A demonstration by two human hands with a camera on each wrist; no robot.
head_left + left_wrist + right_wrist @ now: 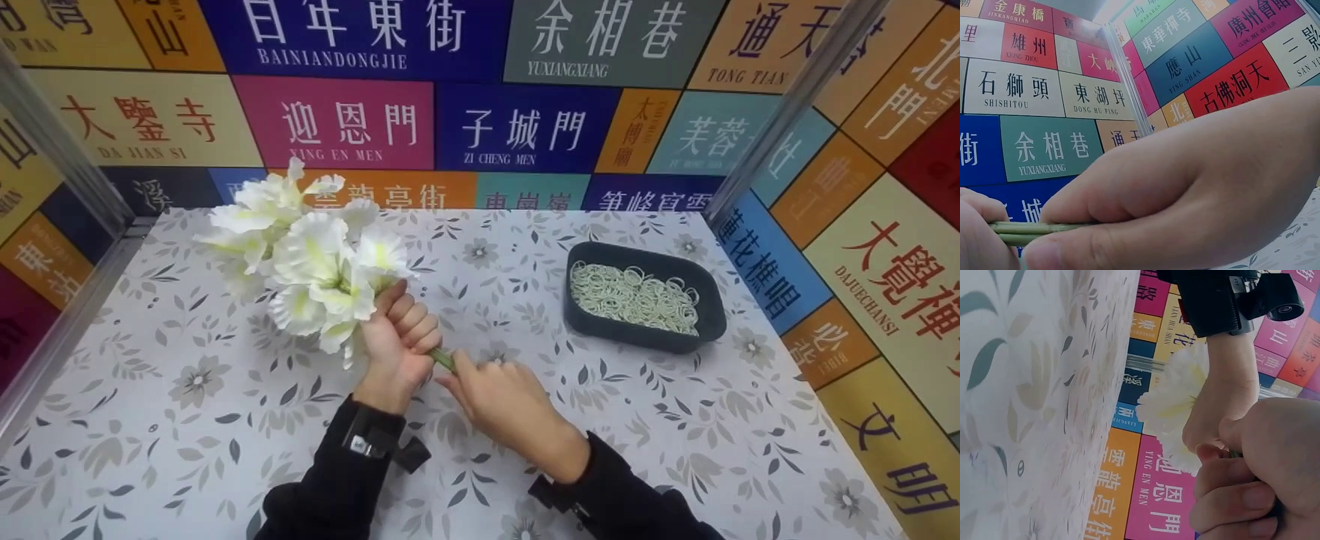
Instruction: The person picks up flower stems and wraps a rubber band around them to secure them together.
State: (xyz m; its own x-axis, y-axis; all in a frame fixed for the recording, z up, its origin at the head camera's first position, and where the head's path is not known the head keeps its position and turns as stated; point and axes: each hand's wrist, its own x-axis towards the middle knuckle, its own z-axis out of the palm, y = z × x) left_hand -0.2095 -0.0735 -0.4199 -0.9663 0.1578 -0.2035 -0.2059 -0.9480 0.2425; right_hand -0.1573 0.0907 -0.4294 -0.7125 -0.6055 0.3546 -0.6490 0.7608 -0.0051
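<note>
White-yellow flowers (pixel 311 251); green stems (pixel 1044 228); dark tray (pixel 637 338); pale rings (pixel 634 300); white tabletop (pixel 637 409), grey-beige leaf print.

Left of centre the flower petals (pixel 311 247) look matt and cloth-like, the stems (pixel 442 360) smooth plastic, the tub (pixel 637 337) at right matt plastic, its bands (pixel 637 300) rubbery, the tabletop (pixel 637 427) smooth, the sleeves (pixel 322 480) at bottom matt cloth, and the post (pixel 795 103) at upper right glossy metal.
</note>
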